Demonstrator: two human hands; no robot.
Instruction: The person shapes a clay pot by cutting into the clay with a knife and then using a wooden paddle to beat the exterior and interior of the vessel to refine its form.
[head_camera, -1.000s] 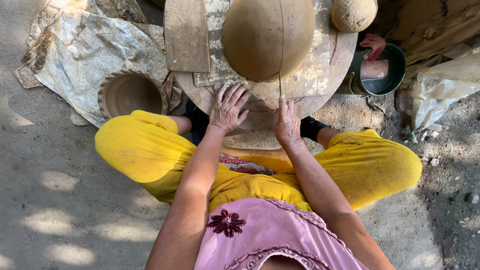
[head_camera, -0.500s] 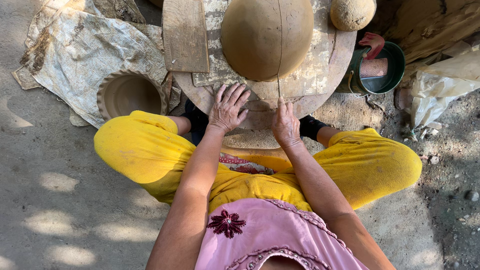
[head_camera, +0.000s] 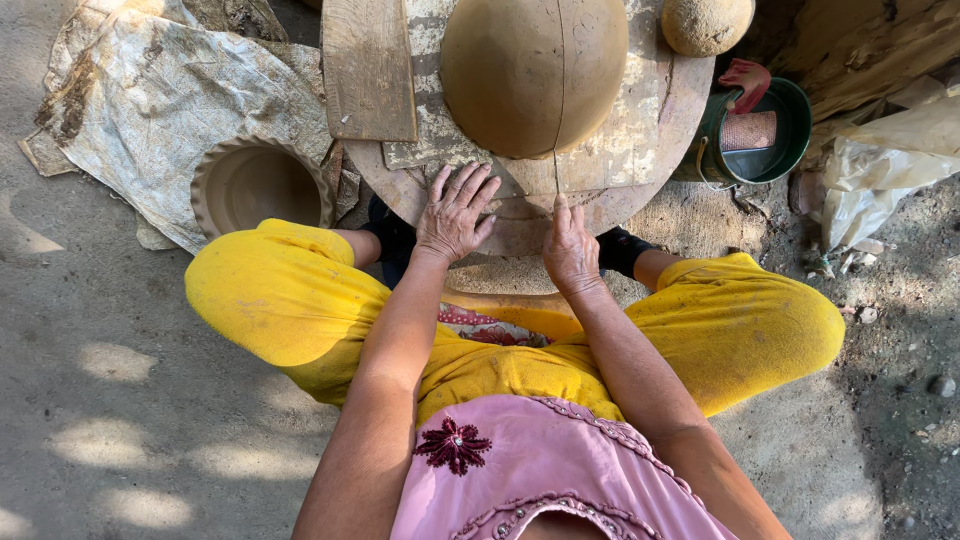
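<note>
A round wooden wheel (head_camera: 655, 130) smeared with pale clay lies in front of my crossed legs. On it sits a smooth brown clay dome (head_camera: 520, 70). A thin string (head_camera: 558, 100) runs over the dome and down to my right hand (head_camera: 572, 250), whose fingers are held together, pinching its near end at the wheel's edge. My left hand (head_camera: 455, 212) rests flat on the wheel's near rim, fingers spread, just below and left of the dome.
A wooden board (head_camera: 368, 70) lies on the wheel's left side and a clay ball (head_camera: 705, 20) at its far right. A ribbed clay bowl (head_camera: 255, 185) sits on a dirty sheet (head_camera: 150, 90) to the left. A green bucket (head_camera: 795, 145) and plastic bags (head_camera: 880, 170) stand to the right.
</note>
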